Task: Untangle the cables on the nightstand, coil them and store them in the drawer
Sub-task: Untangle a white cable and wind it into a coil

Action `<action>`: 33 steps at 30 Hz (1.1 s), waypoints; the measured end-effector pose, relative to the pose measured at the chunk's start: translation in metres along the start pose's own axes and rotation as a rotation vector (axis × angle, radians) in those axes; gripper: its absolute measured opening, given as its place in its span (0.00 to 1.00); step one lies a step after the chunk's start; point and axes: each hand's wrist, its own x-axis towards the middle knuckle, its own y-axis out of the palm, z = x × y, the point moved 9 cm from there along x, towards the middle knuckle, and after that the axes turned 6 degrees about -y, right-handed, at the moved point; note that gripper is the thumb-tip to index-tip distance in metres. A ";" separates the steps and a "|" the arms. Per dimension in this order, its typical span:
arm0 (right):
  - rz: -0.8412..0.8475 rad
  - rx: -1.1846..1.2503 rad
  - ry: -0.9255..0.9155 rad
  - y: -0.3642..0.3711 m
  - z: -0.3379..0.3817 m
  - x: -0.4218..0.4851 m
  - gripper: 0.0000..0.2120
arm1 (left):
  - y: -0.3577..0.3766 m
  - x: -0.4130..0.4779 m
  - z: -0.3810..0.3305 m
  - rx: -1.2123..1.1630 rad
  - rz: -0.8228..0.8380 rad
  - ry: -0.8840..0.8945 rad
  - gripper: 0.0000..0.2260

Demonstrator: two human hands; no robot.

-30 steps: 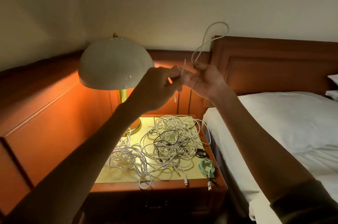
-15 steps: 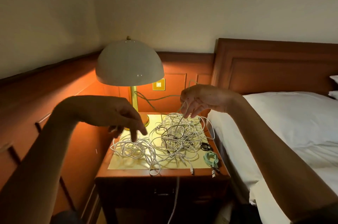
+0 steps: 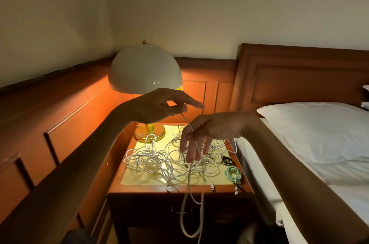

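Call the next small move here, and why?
Probably wind the cable round the right hand: the left hand pinches its end, it crosses the right fingers, and its slack hangs looped before the nightstand, seemingly free of the tangle.

Scene dim overall. The one visible source is the lamp (image 3: pixel 145 70), lit under its shade at 11 o'clock on the surface (image 3: pixel 225 189). It throws a warm orange pool on the panelling (image 3: pixel 79 116) and a bright yellow patch on the mat (image 3: pixel 139 180), with steep falloff. Small glints on the shade. Both forearms near silhouette. Drawer (image 3: pixel 159 211) at 6 o'clock sunk in shadow. Pillow (image 3: pixel 319 134) grey and underexposed. Blur softens the right fingers (image 3: pixel 190 151) and the hanging cable (image 3: pixel 181 217). Wide-angle curvature bends the panelling at 9 o'clock.
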 end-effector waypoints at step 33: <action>-1.276 0.292 -0.385 -0.072 -0.028 -0.041 0.07 | 0.055 -0.008 0.024 -1.081 0.010 -0.360 0.09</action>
